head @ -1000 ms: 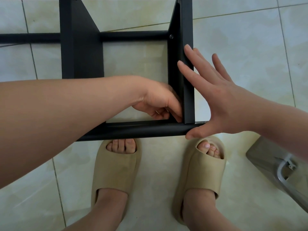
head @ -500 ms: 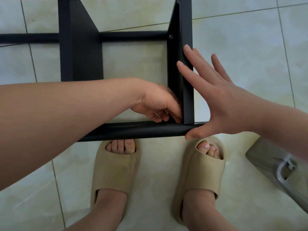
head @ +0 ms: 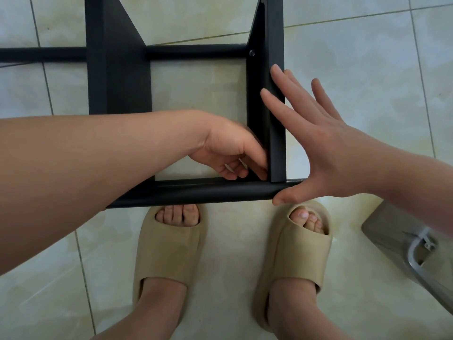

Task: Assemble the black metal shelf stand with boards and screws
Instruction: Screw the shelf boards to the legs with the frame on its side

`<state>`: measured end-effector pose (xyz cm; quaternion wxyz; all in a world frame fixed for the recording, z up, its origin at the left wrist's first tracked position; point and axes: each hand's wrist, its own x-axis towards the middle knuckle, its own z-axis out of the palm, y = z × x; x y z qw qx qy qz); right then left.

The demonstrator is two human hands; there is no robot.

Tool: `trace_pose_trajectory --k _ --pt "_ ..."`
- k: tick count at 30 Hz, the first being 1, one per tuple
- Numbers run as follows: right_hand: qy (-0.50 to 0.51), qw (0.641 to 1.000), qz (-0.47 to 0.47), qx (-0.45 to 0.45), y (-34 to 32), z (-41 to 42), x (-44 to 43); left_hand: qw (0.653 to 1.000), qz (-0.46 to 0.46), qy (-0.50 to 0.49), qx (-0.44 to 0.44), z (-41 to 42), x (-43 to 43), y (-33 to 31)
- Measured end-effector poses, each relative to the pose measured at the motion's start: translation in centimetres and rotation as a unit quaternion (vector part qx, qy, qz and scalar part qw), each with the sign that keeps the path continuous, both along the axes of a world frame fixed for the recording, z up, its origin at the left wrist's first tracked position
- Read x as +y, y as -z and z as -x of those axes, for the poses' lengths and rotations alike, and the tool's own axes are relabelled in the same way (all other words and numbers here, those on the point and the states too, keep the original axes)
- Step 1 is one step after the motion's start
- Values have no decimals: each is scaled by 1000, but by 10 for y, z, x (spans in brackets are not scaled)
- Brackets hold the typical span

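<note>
Two hands meet mid-frame: our right hand (head: 326, 153) presses flat, fingers spread, against the black board (head: 278, 153). Our left hand (head: 228, 148) curls into its inner corner, and we cannot tell whether it holds anything.

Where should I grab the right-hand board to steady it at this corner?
Take the board by its thin upper edge, coming from the open outer side where the right hand lies flat. The left hand fills the inner corner by the tube, so that side is likely blocked.
</note>
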<state>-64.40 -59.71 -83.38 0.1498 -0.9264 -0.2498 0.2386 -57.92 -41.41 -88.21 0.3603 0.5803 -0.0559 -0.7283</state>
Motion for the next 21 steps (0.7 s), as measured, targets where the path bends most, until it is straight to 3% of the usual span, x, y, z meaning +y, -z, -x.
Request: trace_pose_trajectory --k 8,17,21 --pt "2 1000 -4 2 1 0 0 999 30 -30 -30 3 -4 4" --pt "3 1000 -5 3 0 1 0 999 6 1 32 0 -1 1" --pt "4 1000 -6 5 -1 1 0 1000 -4 -6 -15 4 -2 3"
